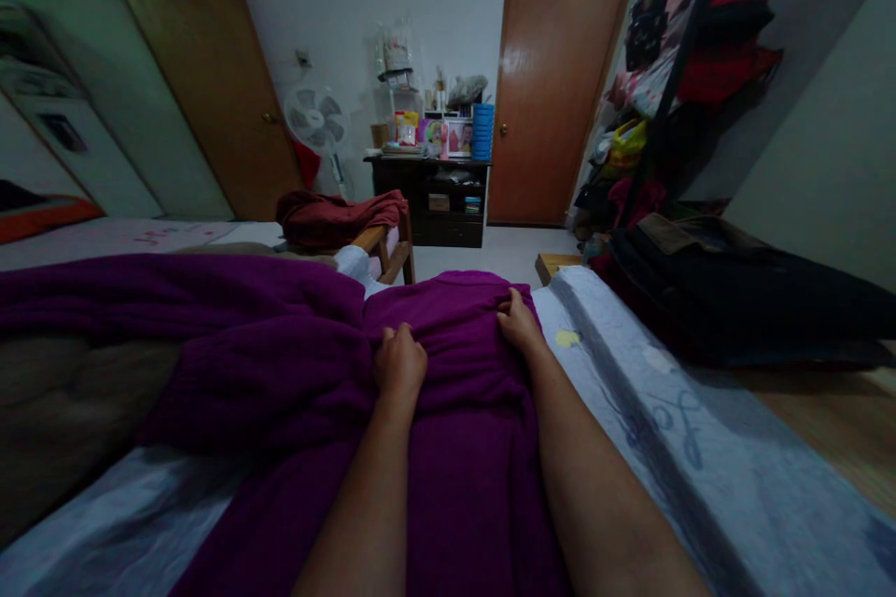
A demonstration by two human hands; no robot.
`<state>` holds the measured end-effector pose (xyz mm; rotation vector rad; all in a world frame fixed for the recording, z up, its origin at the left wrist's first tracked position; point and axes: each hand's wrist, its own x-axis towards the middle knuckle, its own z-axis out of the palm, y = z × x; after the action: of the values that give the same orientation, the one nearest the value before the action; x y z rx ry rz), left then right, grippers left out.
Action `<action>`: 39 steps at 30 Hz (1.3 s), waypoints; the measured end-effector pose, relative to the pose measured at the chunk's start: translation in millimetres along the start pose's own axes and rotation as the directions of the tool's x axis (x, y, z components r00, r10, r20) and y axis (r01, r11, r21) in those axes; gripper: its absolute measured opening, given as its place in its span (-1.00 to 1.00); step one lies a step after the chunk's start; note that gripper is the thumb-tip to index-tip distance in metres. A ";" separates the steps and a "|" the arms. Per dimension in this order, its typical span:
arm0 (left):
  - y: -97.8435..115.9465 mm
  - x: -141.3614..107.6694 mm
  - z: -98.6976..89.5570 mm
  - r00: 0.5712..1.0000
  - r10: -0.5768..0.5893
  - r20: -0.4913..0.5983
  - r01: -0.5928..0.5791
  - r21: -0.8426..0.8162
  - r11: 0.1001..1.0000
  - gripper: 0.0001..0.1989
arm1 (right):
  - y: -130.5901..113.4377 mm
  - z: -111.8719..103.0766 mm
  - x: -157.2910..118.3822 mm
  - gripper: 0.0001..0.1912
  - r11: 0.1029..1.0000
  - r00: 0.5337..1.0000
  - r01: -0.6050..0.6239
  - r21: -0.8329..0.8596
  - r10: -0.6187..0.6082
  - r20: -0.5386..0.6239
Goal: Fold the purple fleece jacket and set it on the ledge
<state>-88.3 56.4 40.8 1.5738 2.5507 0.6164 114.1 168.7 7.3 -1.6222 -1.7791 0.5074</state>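
Observation:
A purple garment (458, 485) of soft, thick-looking cloth is spread over the bed in front of me. One long part of it runs off to the left edge, and a shorter part beside it ends in what looks like a gathered cuff. My left hand (401, 362) is closed on the cloth near its middle, with wrinkles running across from it. Near the far right edge of the garment, my right hand (519, 325) pinches the fabric between thumb and fingers. The undersides of both hands are hidden.
A light patterned sheet (651, 448) covers the bed. Dark folded clothes (756, 289) are piled at the right, and a brown blanket (77, 420) lies left. Beyond stand a wooden bed frame with a reddish cloth (336, 216), a fan (316, 118) and a dark cabinet (392, 196).

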 end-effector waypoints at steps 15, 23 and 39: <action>9.7 -6.1 9.7 0.902 0.432 0.018 -0.432 0.013 0.902 -0.78 | 9.7 -31.5 21.4 -0.54 0.976 0.960 -0.156 -0.155 0.113 -0.257; 13.3 -13.7 22.3 0.881 0.426 0.206 -0.437 0.006 0.900 -0.48 | 18.6 -43.0 48.4 -0.61 0.947 0.994 -0.107 -0.304 0.108 -0.012; 16.4 -19.9 22.6 0.903 0.279 0.328 -0.323 0.088 0.942 -0.29 | 14.2 -33.3 43.1 -0.57 0.842 0.965 -0.249 -0.478 0.255 -0.055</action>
<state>-59.0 52.0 23.5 1.9569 2.1784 0.1847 147.3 208.0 30.2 -2.2222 -1.8018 0.1870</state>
